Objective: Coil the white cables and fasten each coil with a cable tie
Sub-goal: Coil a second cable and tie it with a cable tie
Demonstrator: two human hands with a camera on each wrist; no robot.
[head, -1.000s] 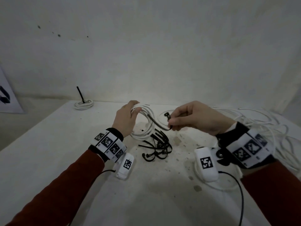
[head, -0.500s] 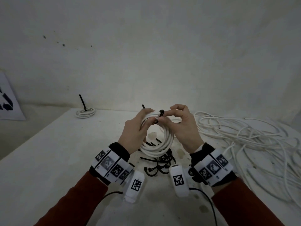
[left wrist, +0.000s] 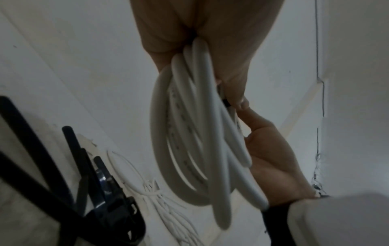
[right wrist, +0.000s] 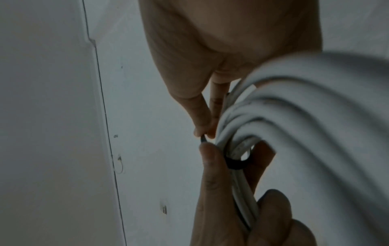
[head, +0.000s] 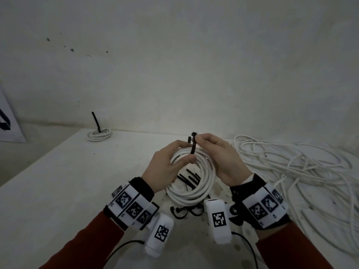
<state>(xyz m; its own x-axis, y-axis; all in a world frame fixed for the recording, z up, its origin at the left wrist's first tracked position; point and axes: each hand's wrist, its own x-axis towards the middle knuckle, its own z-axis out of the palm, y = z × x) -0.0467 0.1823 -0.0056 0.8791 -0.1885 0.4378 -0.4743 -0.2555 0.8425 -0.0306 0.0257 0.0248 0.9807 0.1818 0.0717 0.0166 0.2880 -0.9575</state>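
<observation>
Left hand (head: pixel 165 167) gripping top of white cable coil (head: pixel 194 183), thumb pinning black cable tie (head: pixel 193 146) against the strands. Right hand (head: pixel 223 160) pinching tie's head end above coil. Coil held up off white table (head: pixel 58 191). Spare black ties (head: pixel 186 179) underneath; loose white cable pile (head: pixel 301 166) at right; tied coil (head: pixel 99 133) far left.

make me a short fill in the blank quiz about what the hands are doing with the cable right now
The left hand holds a coil of ____ cable.
The right hand pinches a ____ cable tie.
The finished coil at the far left has a tie that sticks ____.
The loose cables lie to the person's ____.

Missing words: white; black; up; right
</observation>
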